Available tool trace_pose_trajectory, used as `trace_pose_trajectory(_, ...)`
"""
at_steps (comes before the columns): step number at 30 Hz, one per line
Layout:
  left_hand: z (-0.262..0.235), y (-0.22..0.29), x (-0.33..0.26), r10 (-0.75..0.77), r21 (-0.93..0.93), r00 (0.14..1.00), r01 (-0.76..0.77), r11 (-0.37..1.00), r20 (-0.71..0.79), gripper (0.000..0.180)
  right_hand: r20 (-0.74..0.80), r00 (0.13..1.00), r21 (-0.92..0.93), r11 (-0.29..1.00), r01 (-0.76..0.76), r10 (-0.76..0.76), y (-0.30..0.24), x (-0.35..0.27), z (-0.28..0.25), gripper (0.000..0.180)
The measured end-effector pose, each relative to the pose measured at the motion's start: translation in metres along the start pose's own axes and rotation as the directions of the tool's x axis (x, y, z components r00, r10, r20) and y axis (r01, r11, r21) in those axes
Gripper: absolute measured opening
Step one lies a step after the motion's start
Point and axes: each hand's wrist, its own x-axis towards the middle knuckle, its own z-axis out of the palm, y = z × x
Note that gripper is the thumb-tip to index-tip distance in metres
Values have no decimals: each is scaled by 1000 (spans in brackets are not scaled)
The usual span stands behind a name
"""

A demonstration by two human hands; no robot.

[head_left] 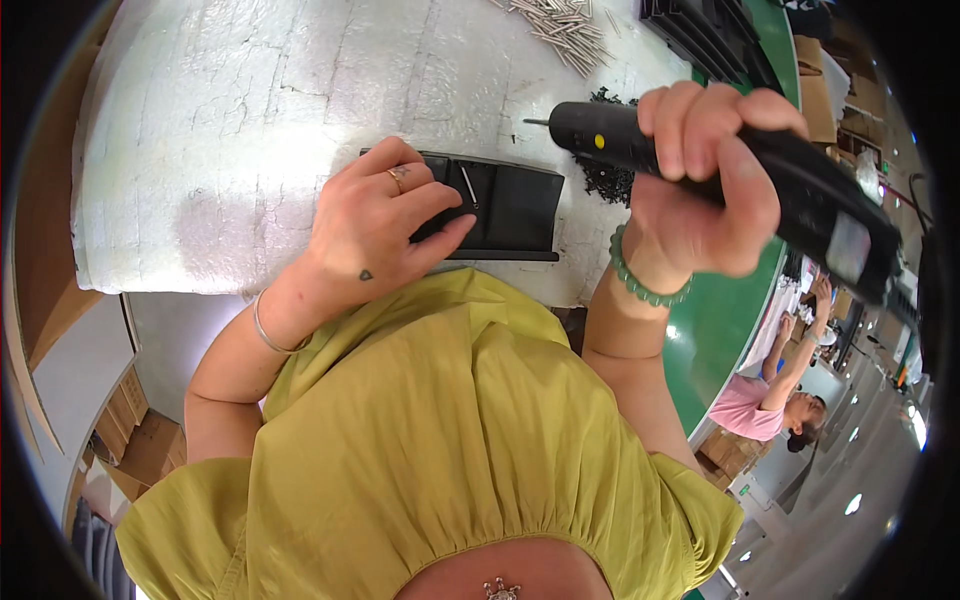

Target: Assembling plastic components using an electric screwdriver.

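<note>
My right hand (705, 165) is wrapped round a black electric screwdriver (610, 138), raised over the table's right side. Its thin bit points left, apart from anything. Beneath my left hand (385, 210) lies a black plastic part (520, 205) with raised edges and a ridge across it. The left fingers are curled over its left half, thumb and index finger close together at the tips. Whatever they pinch is hidden. Just beyond those fingertips, a slim silver pin (470, 188) lies in the part.
White foam sheeting (250, 130) covers the table. Small black screws (607, 180) lie heaped behind the screwdriver. A pile of silver pins (565, 30) is at the back, with stacked black parts (700, 40) at the far right. Another person (760, 405) in pink works beyond the green surface (715, 320).
</note>
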Motion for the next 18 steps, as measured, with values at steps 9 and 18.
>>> trace_pose_trajectory(9, -10, -3, 19, -80, -2, 996, 80, 997, 36, 13, -60, 997, -52, 998, -45, 42, 19, -9, -8, 29)
trace_pose_trajectory(18, 5, -9, 53, 113, 67, 993, -112, 991, -13, 21, 263, 963, -27, 997, 67, -58, -27, -12, -2, 31)
